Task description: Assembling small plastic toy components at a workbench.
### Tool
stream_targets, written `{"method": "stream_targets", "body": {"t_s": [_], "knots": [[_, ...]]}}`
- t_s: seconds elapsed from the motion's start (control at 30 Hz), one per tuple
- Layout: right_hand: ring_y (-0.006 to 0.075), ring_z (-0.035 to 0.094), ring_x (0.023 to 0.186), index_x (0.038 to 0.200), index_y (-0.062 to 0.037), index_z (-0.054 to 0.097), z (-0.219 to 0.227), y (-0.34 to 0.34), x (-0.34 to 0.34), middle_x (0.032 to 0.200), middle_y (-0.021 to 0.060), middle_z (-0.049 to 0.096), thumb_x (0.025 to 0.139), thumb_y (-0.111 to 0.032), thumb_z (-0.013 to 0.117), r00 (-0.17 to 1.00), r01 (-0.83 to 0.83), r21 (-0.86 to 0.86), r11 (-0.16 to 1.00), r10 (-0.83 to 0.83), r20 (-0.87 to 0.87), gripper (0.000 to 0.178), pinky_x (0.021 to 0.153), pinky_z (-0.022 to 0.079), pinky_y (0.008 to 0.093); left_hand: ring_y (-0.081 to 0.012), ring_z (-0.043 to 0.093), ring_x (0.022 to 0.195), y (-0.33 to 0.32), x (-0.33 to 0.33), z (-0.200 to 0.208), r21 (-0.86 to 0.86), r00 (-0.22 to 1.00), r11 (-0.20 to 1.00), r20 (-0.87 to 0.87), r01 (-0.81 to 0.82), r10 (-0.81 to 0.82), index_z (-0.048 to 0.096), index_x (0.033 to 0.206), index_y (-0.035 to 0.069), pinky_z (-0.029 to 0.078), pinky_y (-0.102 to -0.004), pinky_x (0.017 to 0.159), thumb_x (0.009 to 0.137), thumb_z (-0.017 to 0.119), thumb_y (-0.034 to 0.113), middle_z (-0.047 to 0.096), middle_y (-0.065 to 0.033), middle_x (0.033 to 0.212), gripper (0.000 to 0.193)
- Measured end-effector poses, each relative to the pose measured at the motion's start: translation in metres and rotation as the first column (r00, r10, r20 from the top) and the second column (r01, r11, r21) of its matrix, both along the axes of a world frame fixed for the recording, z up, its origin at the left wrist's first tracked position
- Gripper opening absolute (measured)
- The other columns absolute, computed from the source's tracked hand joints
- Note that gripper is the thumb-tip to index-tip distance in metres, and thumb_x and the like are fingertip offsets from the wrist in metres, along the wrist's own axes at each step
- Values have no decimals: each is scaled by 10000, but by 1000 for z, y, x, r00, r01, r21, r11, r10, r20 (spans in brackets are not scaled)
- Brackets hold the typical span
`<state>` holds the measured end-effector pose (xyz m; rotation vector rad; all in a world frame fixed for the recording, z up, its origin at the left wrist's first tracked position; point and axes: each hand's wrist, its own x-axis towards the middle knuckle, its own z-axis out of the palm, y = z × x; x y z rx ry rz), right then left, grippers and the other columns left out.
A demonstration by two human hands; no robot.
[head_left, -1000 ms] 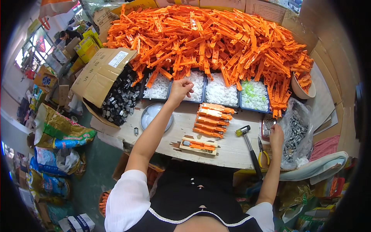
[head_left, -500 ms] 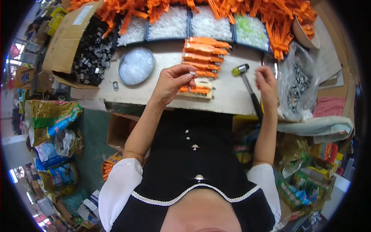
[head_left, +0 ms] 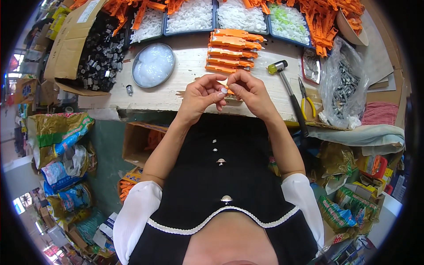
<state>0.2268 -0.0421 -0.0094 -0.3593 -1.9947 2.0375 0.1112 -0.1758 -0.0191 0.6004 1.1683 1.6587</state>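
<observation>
My left hand (head_left: 198, 98) is closed, thumb and fingers pinching a small white plastic piece (head_left: 224, 90). Against it, the fingertips of my right hand (head_left: 254, 93) are pinched together; whatever they grip is too small to make out. Both hands hover over the near edge of the workbench (head_left: 150, 98), partly covering an orange plastic part beneath them. Just beyond, several orange plastic housings (head_left: 232, 51) lie side by side in a stack-like row. To the left sits a round metal dish (head_left: 153, 65) of whitish translucent grease-like stuff.
Trays of small white pieces (head_left: 190, 20) line the back, one with green pieces (head_left: 282, 22). An open carton (head_left: 66, 48) of dark metal parts stands left. On the right lie a hammer (head_left: 289, 90), pliers (head_left: 305, 99) and a plastic bag (head_left: 342, 88) of metal parts.
My right hand has moved left from beside the hammer to meet my left hand. The left hand keeps its pinch on the white piece. Pliers now show at right.
</observation>
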Motion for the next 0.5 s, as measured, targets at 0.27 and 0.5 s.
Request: {"method": "stream_targets", "body": {"t_s": [0.27,0.5], "knots": [[34,438,657,870,-38,529,-2,-2,-7,774,-32,504,865,-85,545,1000,15,82,997,-14,-8,50,573,369,181,-116,599,668,0,-2,0,3,1000,1000,-28,-7,7,485,1155,-16,510,-221,535,800,609,0,571,-69,839,377],[41,439,652,859,-27,532,-1,-6,-9,764,-25,508,860,-70,540,999,30,139,990,-27,-23,44,570,364,186,-110,591,667,-4,1,-1,7,999,999,-20,-38,38,475,1161,-12,508,-221,535,800,598,-14,568,-71,835,381]]}}
